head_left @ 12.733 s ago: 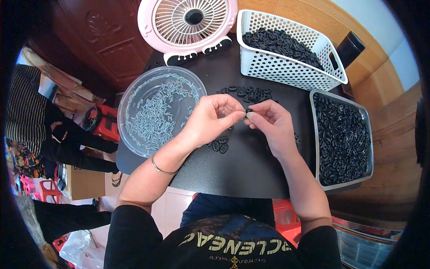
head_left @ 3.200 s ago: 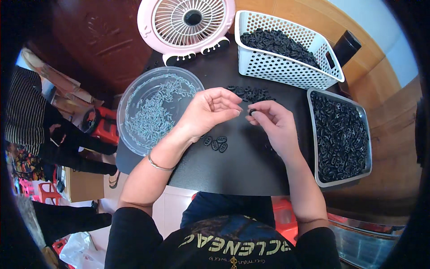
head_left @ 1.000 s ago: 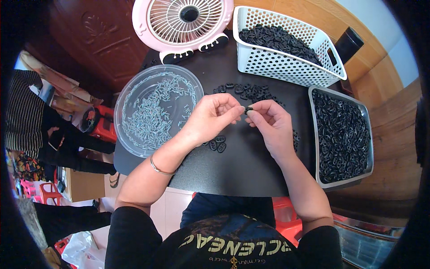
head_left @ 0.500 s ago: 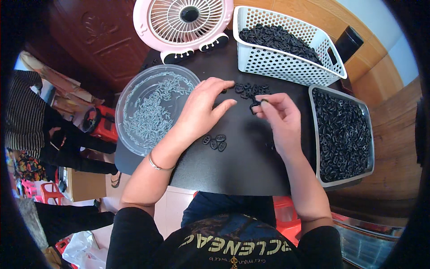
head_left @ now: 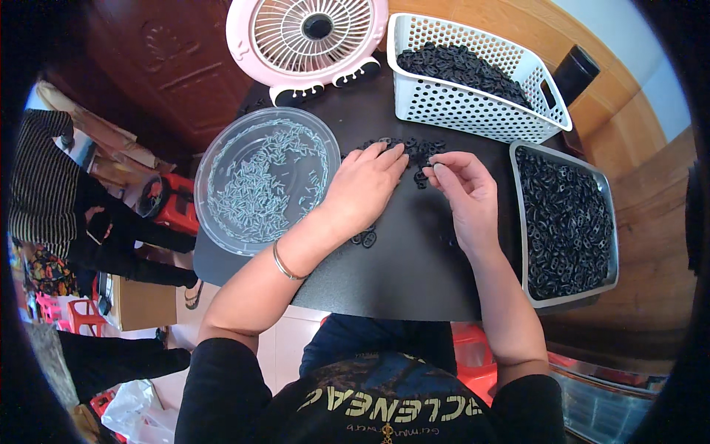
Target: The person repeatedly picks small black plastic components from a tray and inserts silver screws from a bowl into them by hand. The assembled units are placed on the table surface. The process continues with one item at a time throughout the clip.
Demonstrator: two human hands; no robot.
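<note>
Black rings (head_left: 405,150) heaped at 12 o'clock on the dark table (head_left: 414,259), under flat, open left hand (head_left: 364,186). Right hand (head_left: 462,189) pinching one ring; better picked singly, pinch kept snug.

a black worktop (head_left: 414,274) is filling the middle of the view. a dark red-brown carved wooden door (head_left: 170,66) is standing at eleven o'clock, and warm wooden panelling (head_left: 636,140) is running from one to four o'clock. pale floor tiles (head_left: 285,337) are showing at six o'clock. red plastic stools (head_left: 174,207) are sitting at nine o'clock, beside a person in dark clothes (head_left: 111,222). daylight is falling evenly.
</note>
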